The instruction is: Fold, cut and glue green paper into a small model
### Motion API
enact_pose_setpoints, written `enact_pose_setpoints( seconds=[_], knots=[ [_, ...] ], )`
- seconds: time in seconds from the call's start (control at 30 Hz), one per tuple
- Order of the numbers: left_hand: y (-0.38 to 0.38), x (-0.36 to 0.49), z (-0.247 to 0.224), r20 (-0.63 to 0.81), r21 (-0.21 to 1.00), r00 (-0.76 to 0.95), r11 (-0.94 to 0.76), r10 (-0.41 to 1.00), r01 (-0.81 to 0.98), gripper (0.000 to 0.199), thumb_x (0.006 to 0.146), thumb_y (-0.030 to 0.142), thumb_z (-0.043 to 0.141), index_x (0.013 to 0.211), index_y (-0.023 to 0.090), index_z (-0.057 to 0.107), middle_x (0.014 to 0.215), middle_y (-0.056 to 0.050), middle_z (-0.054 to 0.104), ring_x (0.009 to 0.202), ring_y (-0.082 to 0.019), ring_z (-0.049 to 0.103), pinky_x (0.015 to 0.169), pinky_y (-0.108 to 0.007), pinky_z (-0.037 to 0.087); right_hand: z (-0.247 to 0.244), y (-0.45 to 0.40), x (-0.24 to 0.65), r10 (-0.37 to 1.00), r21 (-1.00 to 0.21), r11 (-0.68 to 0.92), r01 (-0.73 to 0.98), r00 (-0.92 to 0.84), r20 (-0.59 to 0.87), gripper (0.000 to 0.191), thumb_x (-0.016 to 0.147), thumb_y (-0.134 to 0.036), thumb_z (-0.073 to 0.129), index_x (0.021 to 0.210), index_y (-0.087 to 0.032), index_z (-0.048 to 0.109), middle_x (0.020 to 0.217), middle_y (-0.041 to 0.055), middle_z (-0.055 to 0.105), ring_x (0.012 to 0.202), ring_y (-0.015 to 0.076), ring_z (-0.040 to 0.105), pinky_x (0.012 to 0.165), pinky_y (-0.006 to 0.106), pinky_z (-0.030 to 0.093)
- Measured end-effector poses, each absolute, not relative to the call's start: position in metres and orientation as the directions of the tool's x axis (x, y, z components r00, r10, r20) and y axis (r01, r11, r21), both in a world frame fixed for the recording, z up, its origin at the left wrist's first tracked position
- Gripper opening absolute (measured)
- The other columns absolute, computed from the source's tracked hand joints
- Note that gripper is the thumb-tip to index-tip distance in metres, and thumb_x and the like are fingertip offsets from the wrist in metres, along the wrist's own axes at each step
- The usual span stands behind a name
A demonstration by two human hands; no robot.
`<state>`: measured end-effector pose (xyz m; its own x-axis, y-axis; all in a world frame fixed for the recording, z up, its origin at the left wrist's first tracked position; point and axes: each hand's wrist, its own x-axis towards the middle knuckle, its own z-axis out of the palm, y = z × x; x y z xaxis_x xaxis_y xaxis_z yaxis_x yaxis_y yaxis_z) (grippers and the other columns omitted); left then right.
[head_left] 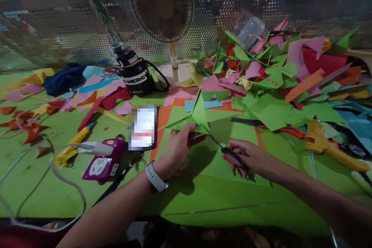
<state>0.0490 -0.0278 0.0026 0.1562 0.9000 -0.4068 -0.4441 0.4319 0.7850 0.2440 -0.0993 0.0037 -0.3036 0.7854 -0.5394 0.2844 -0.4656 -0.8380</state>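
Near the middle of the table, my left hand (183, 139) pinches the lower edge of a folded green paper (199, 110), which has several pointed flaps, one of them standing up. My right hand (240, 157) is closed around the black handles of a pair of scissors (215, 140). The scissor blades point up and left and meet the lower edge of the folded paper, close to my left fingers. Whether the blades are parted is hard to make out. Beneath both hands lie flat green sheets (232, 124) over orange ones.
A fan (164, 6) and black bottle (135, 73) stand behind. Paper scraps (261, 69) heap at back right. A phone (143, 128), purple power socket (106, 161) and yellow cutter (77, 139) lie left; red-and-black scissors (267, 124) and a yellow glue gun (328, 145) lie right.
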Motion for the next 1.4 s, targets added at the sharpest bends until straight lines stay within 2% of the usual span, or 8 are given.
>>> enact_pose_setpoints(
  seconds=[0.33,0.5,0.8,0.93,1.07,1.23,1.4],
  knots=[
    [-0.028,0.047,0.0,-0.375,0.811,0.175,0.413,0.91,-0.415,0.013,0.063,0.026,0.074,0.063,0.018,0.063,0.07,0.001,0.068,0.068,-0.016,0.064,0.075,-0.037,0.059,0.006,-0.099,0.243,0.794,-0.846,-0.466,0.258,-0.3,-0.529,0.04,0.078,-0.054,0.071,0.081,-0.021,0.049,0.062,-0.0038,0.062,0.04,0.0044,0.043,0.039,0.018,0.035],
    [-0.028,0.047,-0.001,-0.371,0.812,0.19,0.417,0.909,-0.409,0.015,0.066,0.027,0.073,0.063,0.017,0.063,0.07,0.0,0.068,0.07,-0.016,0.064,0.081,-0.04,0.058,0.008,-0.098,0.243,0.79,-0.842,-0.471,0.263,-0.298,-0.535,0.041,0.077,-0.055,0.072,0.08,-0.021,0.048,0.061,-0.0034,0.063,0.04,0.0043,0.043,0.038,0.017,0.035],
    [-0.028,0.047,-0.002,-0.37,0.805,0.191,0.417,0.909,-0.422,0.014,0.065,0.025,0.073,0.061,0.018,0.062,0.067,0.001,0.065,0.067,-0.015,0.061,0.079,-0.041,0.059,0.011,-0.097,0.242,0.786,-0.845,-0.473,0.248,-0.314,-0.532,0.046,0.076,-0.06,0.071,0.079,-0.02,0.048,0.061,-0.0033,0.063,0.04,0.0036,0.042,0.039,0.017,0.036],
    [-0.027,0.046,-0.003,-0.361,0.815,0.2,0.413,0.911,-0.406,0.016,0.066,0.026,0.073,0.06,0.018,0.061,0.066,0.001,0.064,0.068,-0.015,0.061,0.079,-0.04,0.059,0.012,-0.096,0.242,0.788,-0.846,-0.474,0.245,-0.311,-0.532,0.046,0.075,-0.06,0.071,0.079,-0.02,0.048,0.06,-0.0039,0.062,0.039,0.0032,0.041,0.038,0.016,0.034],
    [-0.027,0.046,-0.005,-0.371,0.815,0.218,0.429,0.902,-0.39,0.014,0.066,0.028,0.073,0.063,0.017,0.065,0.073,-0.002,0.069,0.073,-0.017,0.063,0.079,-0.038,0.059,0.014,-0.097,0.241,0.787,-0.836,-0.481,0.263,-0.29,-0.544,0.047,0.073,-0.06,0.072,0.078,-0.02,0.049,0.059,-0.0041,0.061,0.039,0.0037,0.041,0.038,0.017,0.033],
    [-0.026,0.046,-0.008,-0.374,0.815,0.21,0.428,0.903,-0.391,0.012,0.067,0.027,0.072,0.064,0.017,0.067,0.071,-0.001,0.068,0.066,-0.014,0.061,0.075,-0.035,0.059,0.016,-0.097,0.24,0.789,-0.836,-0.485,0.256,-0.284,-0.545,0.047,0.072,-0.061,0.072,0.077,-0.02,0.048,0.057,-0.005,0.06,0.039,0.0037,0.04,0.037,0.017,0.031],
    [-0.025,0.045,-0.008,-0.37,0.821,0.207,0.423,0.906,-0.384,0.013,0.066,0.028,0.072,0.064,0.017,0.066,0.074,-0.001,0.069,0.069,-0.015,0.062,0.075,-0.034,0.058,0.014,-0.097,0.242,0.789,-0.849,-0.47,0.241,-0.316,-0.526,0.046,0.074,-0.059,0.072,0.077,-0.02,0.047,0.059,-0.0045,0.062,0.039,0.0034,0.041,0.037,0.017,0.031]
  ],
)
